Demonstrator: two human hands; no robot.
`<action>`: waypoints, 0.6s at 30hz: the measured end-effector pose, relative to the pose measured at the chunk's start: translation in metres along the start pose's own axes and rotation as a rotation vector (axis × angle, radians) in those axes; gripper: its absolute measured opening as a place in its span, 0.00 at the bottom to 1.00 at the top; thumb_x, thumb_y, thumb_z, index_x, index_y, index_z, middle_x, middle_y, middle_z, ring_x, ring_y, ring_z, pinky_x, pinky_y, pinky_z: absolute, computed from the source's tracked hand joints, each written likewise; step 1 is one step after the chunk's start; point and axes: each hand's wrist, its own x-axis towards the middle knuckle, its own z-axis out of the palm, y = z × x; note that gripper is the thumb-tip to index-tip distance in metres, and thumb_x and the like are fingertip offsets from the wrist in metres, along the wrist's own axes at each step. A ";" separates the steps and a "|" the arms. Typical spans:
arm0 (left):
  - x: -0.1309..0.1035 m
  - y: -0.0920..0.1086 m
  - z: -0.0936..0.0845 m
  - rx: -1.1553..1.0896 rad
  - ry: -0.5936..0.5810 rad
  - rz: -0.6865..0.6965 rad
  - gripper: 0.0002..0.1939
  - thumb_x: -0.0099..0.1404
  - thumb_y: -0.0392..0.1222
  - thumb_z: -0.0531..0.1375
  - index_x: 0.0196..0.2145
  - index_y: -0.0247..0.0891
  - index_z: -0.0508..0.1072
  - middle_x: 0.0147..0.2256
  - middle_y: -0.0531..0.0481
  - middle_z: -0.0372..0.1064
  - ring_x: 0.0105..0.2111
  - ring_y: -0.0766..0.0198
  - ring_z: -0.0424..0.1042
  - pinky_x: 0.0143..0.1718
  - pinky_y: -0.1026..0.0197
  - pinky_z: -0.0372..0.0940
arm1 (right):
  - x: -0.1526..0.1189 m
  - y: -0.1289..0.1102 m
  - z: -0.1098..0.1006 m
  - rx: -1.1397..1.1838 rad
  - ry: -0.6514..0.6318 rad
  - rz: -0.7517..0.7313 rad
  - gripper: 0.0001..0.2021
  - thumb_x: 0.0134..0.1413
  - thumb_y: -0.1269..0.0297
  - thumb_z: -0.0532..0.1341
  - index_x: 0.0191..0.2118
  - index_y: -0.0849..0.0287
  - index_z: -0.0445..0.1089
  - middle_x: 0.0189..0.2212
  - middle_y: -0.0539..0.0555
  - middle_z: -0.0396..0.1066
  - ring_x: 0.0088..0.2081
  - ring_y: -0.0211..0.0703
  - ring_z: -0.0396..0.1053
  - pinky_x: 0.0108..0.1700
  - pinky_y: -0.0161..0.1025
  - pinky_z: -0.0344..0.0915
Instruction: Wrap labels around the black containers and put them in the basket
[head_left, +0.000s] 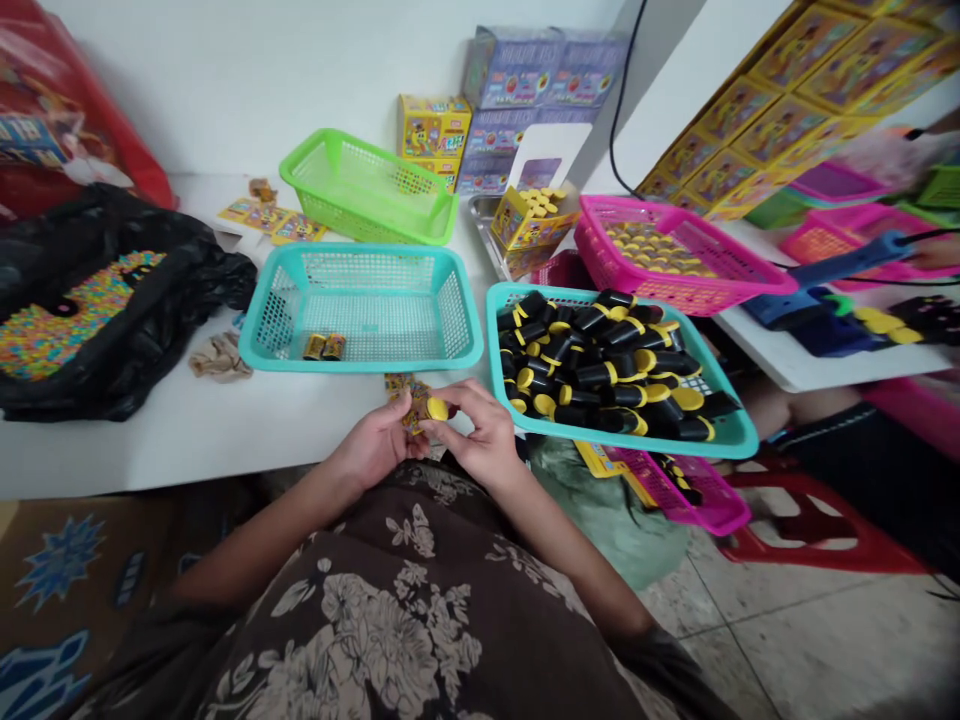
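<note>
Close to my body at the table's front edge, my left hand (379,440) holds printed wrappers (409,400), its fingers closed on them. My right hand (484,430) pinches a small container with a yellow lid (437,408), right beside the wrappers. Just behind the hands is a turquoise basket (367,365) with two wrapped containers (325,347) at its lower left. To the right, a second turquoise basket (499,300) is heaped with black, yellow-lidded containers (600,373).
A green basket (367,180) stands behind. Candy in a black bag (195,285) lies left. A pink basket (675,290) and an open yellow box (525,225) stand back right. A person's hand (937,255) shows far right, near a blue tool (847,262).
</note>
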 end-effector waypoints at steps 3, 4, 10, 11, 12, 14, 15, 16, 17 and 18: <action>0.000 0.003 0.002 -0.012 0.049 0.031 0.16 0.58 0.50 0.67 0.38 0.35 0.75 0.30 0.50 0.71 0.26 0.68 0.69 0.29 0.64 0.66 | -0.003 -0.002 0.003 -0.080 0.015 -0.090 0.14 0.57 0.64 0.64 0.49 0.52 0.71 0.39 0.56 0.72 0.40 0.48 0.71 0.43 0.48 0.70; -0.001 0.005 0.003 -0.005 0.057 0.057 0.15 0.57 0.48 0.69 0.36 0.35 0.75 0.30 0.51 0.71 0.27 0.68 0.69 0.30 0.64 0.65 | -0.003 -0.003 0.004 -0.088 0.011 -0.110 0.16 0.57 0.64 0.64 0.51 0.52 0.71 0.41 0.57 0.72 0.42 0.49 0.71 0.44 0.49 0.71; -0.003 0.010 0.009 0.041 0.078 0.131 0.17 0.52 0.47 0.71 0.35 0.35 0.75 0.32 0.50 0.72 0.30 0.66 0.70 0.32 0.63 0.66 | -0.007 -0.001 0.008 -0.182 0.035 -0.126 0.16 0.59 0.64 0.63 0.53 0.54 0.69 0.35 0.56 0.72 0.36 0.47 0.70 0.38 0.46 0.71; -0.003 0.009 0.010 0.025 0.083 0.110 0.17 0.53 0.49 0.71 0.36 0.35 0.76 0.31 0.50 0.72 0.29 0.66 0.70 0.32 0.62 0.66 | -0.008 0.001 0.008 -0.229 0.042 -0.158 0.16 0.59 0.65 0.62 0.53 0.55 0.69 0.35 0.57 0.72 0.36 0.48 0.70 0.38 0.47 0.71; -0.003 0.008 0.010 0.007 0.091 0.087 0.18 0.55 0.51 0.70 0.36 0.35 0.76 0.31 0.50 0.72 0.29 0.65 0.70 0.33 0.62 0.66 | -0.009 0.002 0.008 -0.272 0.051 -0.190 0.17 0.59 0.66 0.62 0.54 0.55 0.69 0.36 0.57 0.72 0.37 0.49 0.70 0.39 0.48 0.71; -0.002 0.007 0.011 -0.026 0.110 0.063 0.16 0.56 0.50 0.69 0.36 0.35 0.76 0.32 0.49 0.72 0.29 0.66 0.70 0.33 0.62 0.66 | -0.011 0.002 0.007 -0.302 0.050 -0.231 0.19 0.59 0.67 0.62 0.56 0.55 0.67 0.38 0.59 0.72 0.39 0.51 0.69 0.41 0.50 0.70; -0.002 0.007 0.011 -0.040 0.114 0.062 0.15 0.56 0.48 0.69 0.36 0.35 0.76 0.32 0.49 0.73 0.30 0.66 0.70 0.32 0.63 0.65 | -0.011 0.002 0.007 -0.278 0.045 -0.228 0.21 0.58 0.66 0.63 0.57 0.55 0.67 0.39 0.59 0.72 0.40 0.51 0.69 0.42 0.50 0.70; -0.002 0.008 0.011 -0.052 0.111 0.065 0.13 0.56 0.46 0.69 0.36 0.35 0.76 0.33 0.49 0.73 0.30 0.67 0.70 0.32 0.64 0.64 | -0.011 0.001 0.006 -0.236 0.044 -0.207 0.22 0.58 0.66 0.63 0.58 0.54 0.66 0.40 0.58 0.72 0.41 0.51 0.69 0.42 0.50 0.70; -0.002 0.009 0.011 -0.062 0.101 0.066 0.12 0.56 0.44 0.69 0.36 0.35 0.76 0.33 0.49 0.74 0.31 0.67 0.71 0.32 0.65 0.64 | -0.011 0.000 0.006 -0.184 0.048 -0.173 0.22 0.58 0.66 0.64 0.58 0.54 0.66 0.41 0.58 0.72 0.41 0.50 0.70 0.41 0.49 0.71; -0.002 0.010 0.011 -0.067 0.087 0.060 0.12 0.56 0.43 0.69 0.36 0.35 0.76 0.34 0.49 0.74 0.31 0.66 0.71 0.33 0.65 0.64 | -0.011 -0.001 0.006 -0.132 0.057 -0.140 0.21 0.59 0.66 0.63 0.58 0.53 0.66 0.41 0.57 0.72 0.40 0.48 0.70 0.41 0.47 0.71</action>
